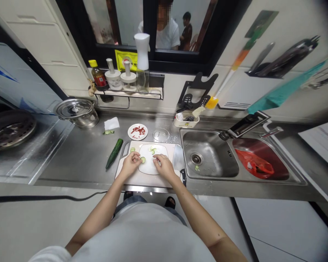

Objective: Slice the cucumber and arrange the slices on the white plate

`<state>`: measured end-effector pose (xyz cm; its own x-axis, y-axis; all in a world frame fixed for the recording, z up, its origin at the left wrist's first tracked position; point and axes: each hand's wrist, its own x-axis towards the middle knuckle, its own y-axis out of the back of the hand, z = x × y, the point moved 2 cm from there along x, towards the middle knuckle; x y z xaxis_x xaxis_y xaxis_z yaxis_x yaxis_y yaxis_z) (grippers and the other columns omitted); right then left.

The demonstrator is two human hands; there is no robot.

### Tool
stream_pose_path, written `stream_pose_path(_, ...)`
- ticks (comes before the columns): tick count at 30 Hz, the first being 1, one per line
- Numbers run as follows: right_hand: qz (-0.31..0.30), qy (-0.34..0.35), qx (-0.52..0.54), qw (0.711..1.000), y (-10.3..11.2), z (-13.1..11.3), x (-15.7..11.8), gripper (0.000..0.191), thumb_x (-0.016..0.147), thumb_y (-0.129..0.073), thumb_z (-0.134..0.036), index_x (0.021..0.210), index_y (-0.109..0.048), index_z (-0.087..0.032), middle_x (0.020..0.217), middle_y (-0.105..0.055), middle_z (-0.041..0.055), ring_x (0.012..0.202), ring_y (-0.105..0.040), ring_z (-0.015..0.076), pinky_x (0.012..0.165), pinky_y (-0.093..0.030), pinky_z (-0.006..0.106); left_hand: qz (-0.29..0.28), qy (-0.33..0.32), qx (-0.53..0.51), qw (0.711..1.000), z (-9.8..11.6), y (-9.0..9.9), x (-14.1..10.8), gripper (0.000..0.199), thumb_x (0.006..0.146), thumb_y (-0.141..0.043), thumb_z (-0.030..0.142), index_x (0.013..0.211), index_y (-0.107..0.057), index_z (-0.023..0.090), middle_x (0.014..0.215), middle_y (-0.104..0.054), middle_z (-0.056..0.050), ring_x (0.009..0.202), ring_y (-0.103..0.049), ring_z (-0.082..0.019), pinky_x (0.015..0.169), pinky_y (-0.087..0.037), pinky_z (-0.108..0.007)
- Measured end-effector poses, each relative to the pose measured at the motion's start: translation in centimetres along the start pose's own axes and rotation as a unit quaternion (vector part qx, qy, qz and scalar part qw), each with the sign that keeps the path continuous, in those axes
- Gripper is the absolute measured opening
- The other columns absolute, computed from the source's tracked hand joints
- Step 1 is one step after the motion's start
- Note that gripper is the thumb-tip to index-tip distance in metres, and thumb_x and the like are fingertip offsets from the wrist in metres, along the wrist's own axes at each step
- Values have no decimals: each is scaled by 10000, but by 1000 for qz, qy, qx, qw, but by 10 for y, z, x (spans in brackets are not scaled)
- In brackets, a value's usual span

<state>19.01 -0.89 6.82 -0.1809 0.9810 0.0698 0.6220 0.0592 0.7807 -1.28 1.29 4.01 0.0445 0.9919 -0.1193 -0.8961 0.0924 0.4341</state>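
A white plate (149, 169) lies on a light cutting board (135, 180) in front of me. My left hand (130, 164) pinches a round cucumber slice (143, 159) over the plate's left side. Over the right side, my right hand (164, 166) has half-bent fingers, with the thumb a little apart and nothing visible between them. Several thin cucumber slices (152, 149) lie near the plate's far rim. Another cucumber slice (132, 149) is on the board, left of the plate. A kitchen knife (178, 158) rests along the board's right edge, its black handle towards me.
Left of the board lies a cucumber (114, 153). Behind are a small plate of red pieces (137, 132), a paper scrap (112, 123) and a lidded steel pot (79, 112). At right, the sink (213, 160) holds a red bag (255, 164). Bottles stand on a wall rack (128, 95).
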Motion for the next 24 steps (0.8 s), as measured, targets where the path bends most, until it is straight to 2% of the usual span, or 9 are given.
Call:
stream_pose_path(4,-25,51,2,998,8,-13,11,275,930,-475,-264,1143,-629,-184,1067,-639,76,1021,-517,189,898,-391,293,-52,-77,20,995,27,-9,5,255,763,-645,305,984,-568,204,799,-667,12,747,-601,-121,727,-448,-228)
stream_pose_path(8,-38,55,0,998,11,-13,17,185,911,-506,-233,1003,-658,-181,1005,-643,63,982,-513,189,879,-386,294,-85,-99,42,991,41,-17,9,272,755,-666,303,994,-581,203,794,-672,11,747,-585,-124,736,-442,-236)
stream_pose_path(11,-19,49,26,998,11,-7,17,160,909,-496,-226,918,-651,-190,933,-649,54,925,-519,190,845,-390,305,-72,-81,-11,994,46,-22,10,322,705,-712,310,978,-583,199,806,-669,5,755,-579,-125,726,-438,-233)
stream_pose_path(14,22,54,72,996,14,1,17,169,909,-486,-238,877,-645,-191,885,-653,52,881,-529,190,830,-394,318,-49,13,-139,989,45,-29,9,344,666,-736,326,929,-569,179,748,-650,5,678,-570,-103,640,-427,-201)
stream_pose_path(16,46,56,96,993,16,5,16,176,908,-488,-252,857,-647,-194,879,-657,51,875,-537,187,835,-396,322,-72,130,-239,960,42,-36,7,316,704,-701,370,903,-557,172,701,-634,6,574,-539,-78,517,-372,-169)
stream_pose_path(19,66,60,115,989,21,10,15,184,907,-494,-276,857,-654,-200,882,-659,52,887,-547,187,839,-398,323,-159,273,-372,873,41,-48,6,298,764,-649,408,914,-550,171,696,-631,2,475,-495,-51,401,-264,-140)
stream_pose_path(21,72,67,119,988,23,11,15,189,908,-498,-289,864,-659,-200,882,-660,53,894,-552,188,842,-398,324,-199,312,-425,826,42,-53,8,272,776,-652,381,904,-551,162,678,-623,3,454,-492,-41,380,-257,-128)
stream_pose_path(22,73,71,119,988,25,12,15,193,909,-499,-293,868,-661,-199,883,-659,54,896,-552,189,844,-398,325,-210,319,-437,814,43,-55,9,258,778,-659,362,892,-553,156,664,-617,4,447,-492,-37,376,-264,-124)
stream_pose_path(24,75,77,118,987,26,12,14,200,912,-497,-300,871,-664,-198,883,-658,54,899,-552,189,847,-396,324,-219,319,-444,808,44,-58,14,241,774,-677,330,879,-559,148,642,-607,7,438,-492,-35,370,-276,-121)
